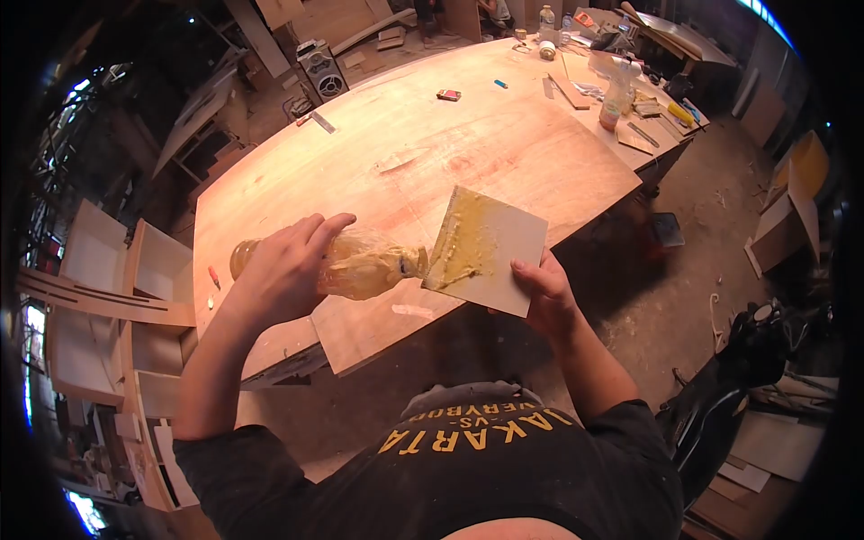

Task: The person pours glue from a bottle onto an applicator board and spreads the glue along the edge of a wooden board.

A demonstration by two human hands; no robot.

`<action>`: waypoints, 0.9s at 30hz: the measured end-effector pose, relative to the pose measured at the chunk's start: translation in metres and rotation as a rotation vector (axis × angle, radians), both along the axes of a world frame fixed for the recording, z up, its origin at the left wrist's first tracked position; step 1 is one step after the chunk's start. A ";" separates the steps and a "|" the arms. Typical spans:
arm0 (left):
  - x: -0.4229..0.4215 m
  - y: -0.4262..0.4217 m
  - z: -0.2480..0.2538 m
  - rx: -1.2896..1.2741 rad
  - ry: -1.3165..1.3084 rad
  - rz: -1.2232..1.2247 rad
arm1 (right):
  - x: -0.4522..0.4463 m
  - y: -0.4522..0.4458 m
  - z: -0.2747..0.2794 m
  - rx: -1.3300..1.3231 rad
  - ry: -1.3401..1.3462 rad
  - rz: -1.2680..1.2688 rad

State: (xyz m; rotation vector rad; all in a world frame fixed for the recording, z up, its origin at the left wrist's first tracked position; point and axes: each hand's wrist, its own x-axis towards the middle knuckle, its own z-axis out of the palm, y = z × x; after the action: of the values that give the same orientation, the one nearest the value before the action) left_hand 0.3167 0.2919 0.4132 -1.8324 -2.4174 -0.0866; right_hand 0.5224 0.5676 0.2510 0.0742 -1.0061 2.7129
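My left hand (pixel 290 266) is wrapped around a clear plastic bottle (pixel 364 268) with yellowish glue inside. The bottle lies on its side in the air, its mouth at the left edge of a square white board (pixel 515 241). Thick yellow glue (pixel 466 238) coats the left part of that board. At the board's lower right corner, my right hand (pixel 547 290) grips it, thumb on top and the fingers mostly hidden beneath. Both hands are over the near side of a plywood sheet (pixel 450 162) on a large table.
At the far right of the table stand a bottle (pixel 610 112), a yellow-handled tool (pixel 680 113) and scraps. A small red box (pixel 448 94) and a metal ruler (pixel 321 122) lie farther back. Wooden cabinet frames (pixel 94 351) are at left, a motorbike (pixel 720 405) at right.
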 end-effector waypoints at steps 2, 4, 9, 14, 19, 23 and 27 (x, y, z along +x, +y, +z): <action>0.002 0.003 0.005 -0.038 0.032 -0.016 | 0.002 0.001 -0.002 0.017 0.000 -0.015; 0.000 0.002 0.009 -0.046 0.074 -0.033 | 0.002 0.000 -0.003 0.029 -0.003 -0.033; 0.000 0.002 0.018 -0.107 0.106 -0.031 | 0.002 -0.005 0.000 0.046 -0.028 -0.068; -0.002 0.001 0.021 -0.133 0.125 -0.057 | -0.003 -0.010 -0.001 0.045 -0.017 -0.051; -0.005 0.000 0.022 -0.153 0.127 -0.067 | -0.007 -0.014 -0.003 0.049 -0.023 -0.065; -0.004 0.002 0.026 -0.182 0.140 -0.045 | -0.006 -0.016 0.002 0.057 -0.025 -0.066; -0.004 0.002 0.030 -0.214 0.155 -0.037 | -0.008 -0.019 0.005 0.063 -0.035 -0.086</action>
State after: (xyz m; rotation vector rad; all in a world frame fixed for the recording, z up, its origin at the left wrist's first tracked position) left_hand 0.3124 0.2944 0.4430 -1.8898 -2.3641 0.3106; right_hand 0.5147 0.5488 0.2555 -0.0051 -1.0794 2.6138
